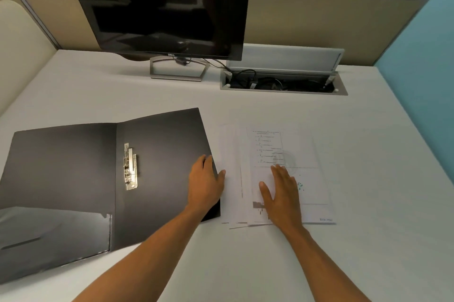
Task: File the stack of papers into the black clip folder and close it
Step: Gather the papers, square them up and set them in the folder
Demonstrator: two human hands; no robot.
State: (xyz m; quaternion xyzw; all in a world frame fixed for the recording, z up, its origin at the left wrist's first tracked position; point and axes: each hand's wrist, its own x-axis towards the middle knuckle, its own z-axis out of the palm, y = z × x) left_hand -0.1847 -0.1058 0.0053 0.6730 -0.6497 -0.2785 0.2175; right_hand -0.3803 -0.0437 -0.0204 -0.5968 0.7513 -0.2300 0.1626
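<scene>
Hands lay flat on a pale office surface (245, 265) as a person worked between an opened black clip folder (73, 178) and a loose stack of papers (290, 154). The left hand (205, 185) rested palm down on the right edge of the folder's inner right panel, fingers together and extended, thumb spread toward the papers, gripping nothing. The right hand (282, 193) pressed flat on the top printed sheet, fingers nearly together, thumb held out to the left, also closed on nothing. The folder lay spread wide to the left of the papers, its right edge just beside the stack, with its metal clip (130, 166) showing near the spine and a pocket flap on the left cover. The sheets were fanned unevenly, several edges showing at the left and bottom. Behind them stood a dark monitor (159, 6) on a silver stand, beside an open cable tray (282, 83) set into the surface, with a cubicle partition (319, 16) beyond.
</scene>
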